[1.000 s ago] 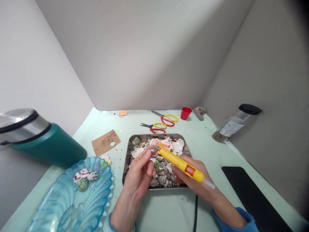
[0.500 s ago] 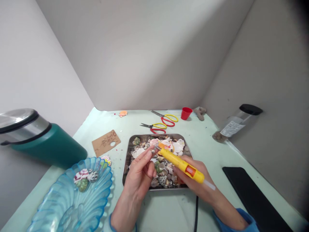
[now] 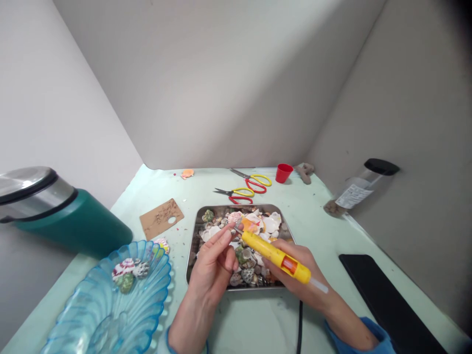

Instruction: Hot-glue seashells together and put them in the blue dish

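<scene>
My right hand (image 3: pixel 295 263) is wrapped round a yellow glue gun (image 3: pixel 271 253), with a clear glue stick (image 3: pixel 318 285) jutting from its back end. The gun's metal nozzle (image 3: pixel 238 228) points left and reaches the fingertips of my left hand (image 3: pixel 214 265). Those fingers pinch a small shell (image 3: pixel 233 231), mostly hidden by the fingertips and nozzle. Both hands are over a metal tray (image 3: pixel 190 260) full of shells (image 3: pixel 248 274), some white, some spotted, some greenish.
Left stand a blue scalloped dish (image 3: pixel 147 314) with several shells and a green bottle (image 3: pixel 81 223). Behind the tray lie two pairs of scissors (image 3: pixel 241 192), a brown card (image 3: pixel 157 222) and a red cup (image 3: pixel 283 173). Right are a clear jar (image 3: pixel 352 191) and a black slab (image 3: pixel 379 290).
The glue gun's nozzle has shifted slightly left and down, closer against the shell in my left fingertips. My left hand has hardly moved.
</scene>
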Motion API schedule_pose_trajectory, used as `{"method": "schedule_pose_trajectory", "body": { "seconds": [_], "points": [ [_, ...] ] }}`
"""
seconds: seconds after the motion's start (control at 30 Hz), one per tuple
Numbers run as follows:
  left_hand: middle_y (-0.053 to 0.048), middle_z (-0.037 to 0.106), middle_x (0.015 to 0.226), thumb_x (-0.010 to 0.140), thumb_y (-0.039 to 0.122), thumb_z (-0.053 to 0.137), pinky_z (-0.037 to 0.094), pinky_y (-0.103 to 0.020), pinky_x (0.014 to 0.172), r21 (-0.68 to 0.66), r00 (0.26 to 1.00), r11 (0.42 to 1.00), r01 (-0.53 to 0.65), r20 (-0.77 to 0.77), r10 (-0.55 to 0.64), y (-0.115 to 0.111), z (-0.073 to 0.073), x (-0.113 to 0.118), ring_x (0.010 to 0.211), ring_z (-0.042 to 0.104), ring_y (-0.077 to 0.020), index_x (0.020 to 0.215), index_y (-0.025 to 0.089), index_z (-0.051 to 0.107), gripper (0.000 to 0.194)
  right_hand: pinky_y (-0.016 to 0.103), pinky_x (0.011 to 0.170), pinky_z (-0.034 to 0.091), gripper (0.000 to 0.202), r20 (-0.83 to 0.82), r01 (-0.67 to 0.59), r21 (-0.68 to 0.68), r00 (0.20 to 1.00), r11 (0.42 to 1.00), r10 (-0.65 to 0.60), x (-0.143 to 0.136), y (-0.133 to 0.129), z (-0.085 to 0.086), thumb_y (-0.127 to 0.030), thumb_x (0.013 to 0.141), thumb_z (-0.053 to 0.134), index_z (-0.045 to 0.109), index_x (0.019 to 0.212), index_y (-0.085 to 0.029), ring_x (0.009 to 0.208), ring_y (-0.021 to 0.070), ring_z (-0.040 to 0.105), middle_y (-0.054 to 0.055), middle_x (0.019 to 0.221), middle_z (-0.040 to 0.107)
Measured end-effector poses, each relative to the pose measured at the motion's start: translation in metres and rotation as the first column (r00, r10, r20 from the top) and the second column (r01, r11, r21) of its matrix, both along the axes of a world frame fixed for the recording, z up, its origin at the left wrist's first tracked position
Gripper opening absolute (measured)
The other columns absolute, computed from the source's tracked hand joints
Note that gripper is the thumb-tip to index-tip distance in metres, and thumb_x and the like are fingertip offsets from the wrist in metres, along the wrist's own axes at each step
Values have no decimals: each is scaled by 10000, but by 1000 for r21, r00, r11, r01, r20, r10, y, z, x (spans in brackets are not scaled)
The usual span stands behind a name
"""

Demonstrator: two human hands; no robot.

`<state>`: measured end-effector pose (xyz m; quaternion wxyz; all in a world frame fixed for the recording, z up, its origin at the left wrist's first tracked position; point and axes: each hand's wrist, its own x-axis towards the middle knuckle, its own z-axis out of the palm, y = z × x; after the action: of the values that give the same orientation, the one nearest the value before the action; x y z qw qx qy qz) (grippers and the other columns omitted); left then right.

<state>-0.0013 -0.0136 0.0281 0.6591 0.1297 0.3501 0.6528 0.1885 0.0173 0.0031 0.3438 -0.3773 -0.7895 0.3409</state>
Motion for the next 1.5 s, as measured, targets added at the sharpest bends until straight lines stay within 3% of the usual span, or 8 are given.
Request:
{"method": "schedule_pose_trajectory", "body": {
  "seconds": [0.13, 0.27, 0.4, 0.5, 0.73, 1.03, 1.33, 1.5],
  "points": [
    [-56, 749, 868, 733, 191, 756, 398, -148, 375, 10, 1000, 1000, 7, -20, -7, -1, 0, -1, 343, 390, 13, 967, 128, 728, 244, 253, 550, 448, 102, -26, 64, -63, 997, 996, -66, -1, -1, 2, -286, 852, 600, 610, 810, -193, 570, 147, 553, 1, 674, 615],
    [-127, 732, 1069, 751, 202, 737, 416, -156, 386, 13, 997, 998, 60, -50, -59, -2, 0, 0, 343, 384, 24, 959, 130, 732, 220, 261, 556, 483, 169, -84, 196, -159, 974, 968, -211, -4, -2, 4, -360, 851, 622, 623, 820, -193, 607, 167, 601, 16, 698, 652],
    [-143, 751, 963, 708, 240, 776, 419, -170, 375, -39, 973, 977, 209, -97, -212, -4, 0, 5, 326, 397, 10, 925, 113, 749, 254, 307, 687, 551, 220, -207, 272, -267, 920, 924, -331, -6, -2, 4, -400, 818, 659, 658, 912, -201, 784, 218, 672, 48, 850, 713],
    [-124, 756, 839, 682, 259, 796, 415, -181, 374, -56, 950, 958, 281, -125, -286, -6, -1, 10, 315, 411, -7, 929, 110, 759, 291, 353, 851, 537, 211, -309, 242, -273, 894, 931, -323, -7, -2, 4, -389, 816, 663, 673, 935, -216, 915, 228, 672, 51, 953, 718],
    [-10, 593, 416, 691, 271, 793, 397, -181, 396, -59, 934, 947, 317, -155, -323, -7, -5, 15, 320, 442, -58, 942, 112, 769, 298, 323, 787, 558, 192, -343, 124, -311, 910, 942, -233, -10, -6, 8, -368, 842, 620, 644, 952, -213, 833, 197, 682, 48, 905, 700],
    [-39, 685, 589, 683, 251, 799, 425, -185, 420, -59, 936, 954, 295, -186, -301, -8, -4, 16, 346, 459, -41, 898, 98, 747, 270, 305, 757, 552, 144, -341, 152, -267, 909, 952, -241, -10, -9, 10, -308, 839, 628, 642, 940, -207, 800, 186, 672, 31, 893, 695],
    [38, 565, 425, 724, 286, 773, 410, -169, 464, -53, 918, 949, 310, -244, -313, -6, -10, 16, 390, 521, -73, 989, 113, 679, 330, 299, 814, 531, 97, -328, 147, -160, 925, 976, -193, -10, -7, 6, -250, 869, 590, 637, 953, -237, 901, 191, 651, 20, 939, 659],
    [17, 618, 480, 688, 336, 794, 394, -173, 451, -79, 910, 958, 276, -300, -287, -5, -10, 17, 369, 509, -63, 927, 112, 682, 346, 295, 827, 516, 96, -311, 171, -133, 928, 976, -205, -9, -7, 4, -244, 883, 580, 633, 962, -239, 883, 182, 641, 16, 932, 659]
  ]
}}
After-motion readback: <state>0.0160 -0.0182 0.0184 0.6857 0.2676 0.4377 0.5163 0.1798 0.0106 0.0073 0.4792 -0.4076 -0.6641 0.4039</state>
